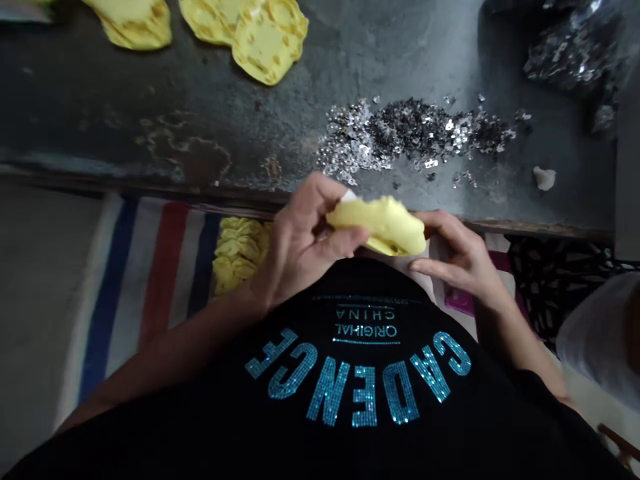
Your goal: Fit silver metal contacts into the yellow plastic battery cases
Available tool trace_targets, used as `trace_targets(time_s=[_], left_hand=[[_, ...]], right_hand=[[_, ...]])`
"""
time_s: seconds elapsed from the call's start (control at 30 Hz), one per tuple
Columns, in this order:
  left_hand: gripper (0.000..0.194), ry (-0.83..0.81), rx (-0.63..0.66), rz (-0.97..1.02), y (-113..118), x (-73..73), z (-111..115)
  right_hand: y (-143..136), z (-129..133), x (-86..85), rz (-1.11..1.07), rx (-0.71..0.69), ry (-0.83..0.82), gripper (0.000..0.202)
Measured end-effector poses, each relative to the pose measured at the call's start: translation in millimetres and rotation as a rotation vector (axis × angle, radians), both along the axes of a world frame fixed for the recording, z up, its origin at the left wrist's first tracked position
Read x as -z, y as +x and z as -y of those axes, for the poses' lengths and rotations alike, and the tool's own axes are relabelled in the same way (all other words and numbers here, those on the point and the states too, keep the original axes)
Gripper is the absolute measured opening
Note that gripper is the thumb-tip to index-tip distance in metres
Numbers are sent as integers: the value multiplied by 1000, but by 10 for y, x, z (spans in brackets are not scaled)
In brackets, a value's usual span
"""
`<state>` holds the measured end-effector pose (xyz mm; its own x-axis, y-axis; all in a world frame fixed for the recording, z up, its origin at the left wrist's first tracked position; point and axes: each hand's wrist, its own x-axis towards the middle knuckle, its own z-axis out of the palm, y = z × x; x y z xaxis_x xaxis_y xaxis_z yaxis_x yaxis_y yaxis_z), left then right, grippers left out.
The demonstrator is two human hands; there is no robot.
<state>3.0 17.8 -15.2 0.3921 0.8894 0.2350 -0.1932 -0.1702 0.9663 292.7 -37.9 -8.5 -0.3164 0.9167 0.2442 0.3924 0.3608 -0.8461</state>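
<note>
My left hand [320,233] grips a soft-looking yellow moulded piece [385,223] between thumb and fingers, just off the table's front edge. Around that piece's right end are the thumb and index finger of my right hand [463,257]; the index fingertip touches its far side, and its other fingers are partly hidden. A bit of something white shows behind the piece, by my left fingers. Beyond both hands, a heap of small shiny metal clips [415,133] is spread on the dark metal table [280,127].
More yellow moulded pieces [270,40] lie at the table's far left. Several others are stacked [237,257] below the edge, beside a striped cloth [165,267]. A bag of metal bits [570,60] stands far right, near a small whitish lump [544,178].
</note>
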Motion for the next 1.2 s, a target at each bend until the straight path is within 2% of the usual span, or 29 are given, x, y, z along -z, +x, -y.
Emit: trace_targets(time_s=[0.07, 0.1, 0.17, 0.23, 0.3, 0.37, 0.43, 0.47, 0.53, 0.6, 0.67, 0.73, 0.77, 0.87, 1.03, 1.2], left_hand=[[27, -164, 69, 60, 56, -69, -104], [30, -213, 137, 74, 97, -111, -165], [38, -311, 255, 51, 185, -171, -281], [41, -340, 273, 17, 240, -164, -343], [46, -303, 193, 16, 224, -81, -312], [61, -217, 122, 26, 130, 48, -182], [74, -146, 132, -21, -15, 178, 9], [77, -130, 133, -71, -93, 232, 102], [70, -136, 37, -104, -232, 305, 239], [56, -182, -62, -21, -325, 334, 276], [43, -243, -88, 89, -370, 333, 231], [33, -300, -43, 157, -385, 322, 155], [30, -321, -13, 177, -387, 319, 123], [28, -355, -4, 215, -386, 329, 83], [31, -320, -71, 173, -416, 380, 117], [33, -273, -133, 197, -420, 429, 121]], right_hand=[[-40, -66, -52, -96, 11, -137, 74], [-71, -107, -82, -146, 5, -197, 76], [-161, -190, -121, -256, -21, -318, 67], [-283, -251, -99, -400, -13, -424, 53], [-426, -266, 2, -562, 63, -474, 47], [-568, -229, 148, -712, 189, -482, 51], [-677, -157, 274, -800, 260, -522, 54], [-703, -117, 310, -802, 238, -565, 53], [-669, -50, 313, -720, 96, -624, 51], [-510, -27, 241, -553, 21, -541, 47], [-272, -67, 142, -325, 161, -305, 32], [-47, -170, 74, -42, 363, -45, 13], [32, -239, 62, 99, 418, 55, 7], [79, -463, 117, 403, 413, 206, 6], [-159, -705, 296, 571, 370, 269, 7], [-123, -670, 318, 596, 324, 263, 9]])
